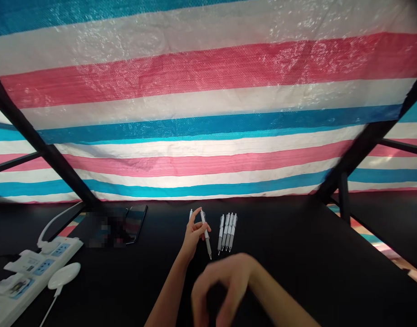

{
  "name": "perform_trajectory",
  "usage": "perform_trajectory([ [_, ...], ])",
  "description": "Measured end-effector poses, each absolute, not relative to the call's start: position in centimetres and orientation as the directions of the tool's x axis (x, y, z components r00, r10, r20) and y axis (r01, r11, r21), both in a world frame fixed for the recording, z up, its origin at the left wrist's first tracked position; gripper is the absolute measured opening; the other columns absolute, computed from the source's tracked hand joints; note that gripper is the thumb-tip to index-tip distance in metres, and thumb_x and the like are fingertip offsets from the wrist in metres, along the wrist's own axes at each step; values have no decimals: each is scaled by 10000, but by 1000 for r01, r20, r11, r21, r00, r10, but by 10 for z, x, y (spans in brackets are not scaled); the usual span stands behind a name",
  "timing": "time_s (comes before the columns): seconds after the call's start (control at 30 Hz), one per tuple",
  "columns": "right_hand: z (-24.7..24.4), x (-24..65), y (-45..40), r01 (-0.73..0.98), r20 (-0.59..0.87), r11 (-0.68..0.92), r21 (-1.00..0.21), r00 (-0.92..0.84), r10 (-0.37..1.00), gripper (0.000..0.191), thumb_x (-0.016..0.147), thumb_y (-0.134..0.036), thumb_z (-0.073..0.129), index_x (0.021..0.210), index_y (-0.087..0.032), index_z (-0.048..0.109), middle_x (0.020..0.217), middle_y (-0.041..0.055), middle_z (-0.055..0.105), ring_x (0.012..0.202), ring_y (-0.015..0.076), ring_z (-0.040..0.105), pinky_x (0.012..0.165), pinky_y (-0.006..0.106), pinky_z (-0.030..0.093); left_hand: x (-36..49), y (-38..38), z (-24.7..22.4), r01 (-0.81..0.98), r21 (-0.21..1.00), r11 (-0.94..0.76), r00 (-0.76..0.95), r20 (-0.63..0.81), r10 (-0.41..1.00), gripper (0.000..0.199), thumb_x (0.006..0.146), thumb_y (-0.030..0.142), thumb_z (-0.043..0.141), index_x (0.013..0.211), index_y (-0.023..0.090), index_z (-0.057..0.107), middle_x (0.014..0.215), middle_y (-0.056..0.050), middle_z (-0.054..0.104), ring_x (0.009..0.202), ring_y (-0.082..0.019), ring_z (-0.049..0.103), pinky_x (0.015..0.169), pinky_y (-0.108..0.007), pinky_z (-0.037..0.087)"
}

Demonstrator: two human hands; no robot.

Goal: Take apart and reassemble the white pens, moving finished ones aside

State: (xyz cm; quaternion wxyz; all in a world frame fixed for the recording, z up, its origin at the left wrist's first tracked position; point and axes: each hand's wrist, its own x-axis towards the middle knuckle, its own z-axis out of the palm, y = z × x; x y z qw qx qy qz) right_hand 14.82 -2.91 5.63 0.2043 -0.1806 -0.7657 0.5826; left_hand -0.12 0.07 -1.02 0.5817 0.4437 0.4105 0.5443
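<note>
My left hand [193, 232] is closed on a white and grey click pen [208, 245], pinched between thumb and fingers. The pen stands nearly upright in the picture, its tip towards me. Beside that hand, the top of another white pen [191, 212] shows, mostly hidden by the fingers. Several matching pens [228, 231] lie side by side just to the right, tips towards me. Nearest the camera, my right hand [228, 279] is blurred and bent downward. Its thumb and fingers curve with a gap between them, and their tips run off the bottom edge.
On the left of the black table [296, 254] lie a white power strip [48, 268] with plugs and a round white charger [64, 275]. A phone-like dark slab [136, 225] rests near a blurred-out patch. Black frame bars flank a striped tarp [208, 118] at the back.
</note>
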Motion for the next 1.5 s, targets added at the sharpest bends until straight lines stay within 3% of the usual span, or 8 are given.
perform_trajectory([
  [0.03, 57, 155, -20, 10, 62, 197, -980, -933, 354, 469, 582, -552, 723, 818, -149, 680, 810, 46, 655, 782, 204, 633, 686, 284, 494, -1, 1, -10, -269, 963, 11, 65, 6, 998, 746, 711, 396, 655, 1350, 200, 323, 598, 22, 607, 425, -65, 444, 430, -185, 314],
  [0.07, 56, 164, -9, -47, 84, 114, -992, -936, 343, 440, 676, -570, 646, 795, -147, 675, 780, 53, 656, 761, 194, 626, 702, 294, 485, -1, 0, -9, -263, 965, 12, 58, 4, 998, 737, 707, 394, 659, 1339, 196, 335, 593, 24, 605, 422, -63, 439, 431, -184, 314],
  [0.2, 25, 198, 31, -216, 85, 1, -976, -378, 922, 351, 750, -513, 601, 688, -168, 606, 621, -5, 553, 570, 113, 508, 588, 238, 420, -1, -1, -6, -225, 974, 17, 40, -8, 999, 708, 694, 419, 660, 1301, 191, 377, 580, 22, 602, 432, -74, 449, 441, -193, 331],
  [0.37, -18, 211, 47, -178, 70, 103, -979, 187, 980, 337, 651, -499, 670, 627, -178, 570, 554, -33, 469, 510, 101, 420, 502, 228, 357, -2, 1, -7, -187, 982, 10, 48, -1, 999, 668, 714, 439, 631, 1285, 200, 378, 590, 26, 593, 437, -80, 446, 447, -205, 341],
  [0.7, -29, 203, 45, -102, 178, 208, -973, 245, 953, 373, 568, -469, 743, 522, -171, 524, 671, 16, 579, 526, 97, 442, 502, 243, 384, -3, 0, -7, -204, 978, 35, 50, -26, 998, 738, 738, 431, 612, 1366, 199, 305, 629, 16, 600, 464, -81, 449, 455, -208, 354],
  [0.9, -32, 204, 44, -23, 122, 130, -991, 220, 968, 371, 560, -484, 746, 520, -170, 552, 477, -30, 460, 460, 93, 387, 434, 228, 330, -4, 1, -9, -200, 980, 24, 35, -17, 999, 733, 728, 436, 617, 1352, 183, 328, 615, 19, 600, 453, -76, 444, 447, -203, 349],
  [1.3, -24, 202, 40, 17, 136, 136, -991, 222, 965, 380, 579, -511, 730, 544, -166, 575, 517, 0, 544, 424, 88, 392, 395, 228, 308, -6, 1, -8, -198, 980, 11, -7, -13, 1000, 699, 700, 435, 639, 1299, 183, 382, 580, 32, 589, 424, -69, 424, 441, -203, 339],
  [1.5, -26, 202, 42, -90, 94, 119, -989, 244, 965, 371, 620, -513, 707, 623, -175, 553, 521, -13, 565, 413, 80, 407, 409, 217, 352, -11, 1, -1, -186, 981, -52, -158, 22, 987, 792, 712, 434, 631, 1355, 222, 220, 621, 32, 618, 406, -68, 417, 424, -193, 327],
])
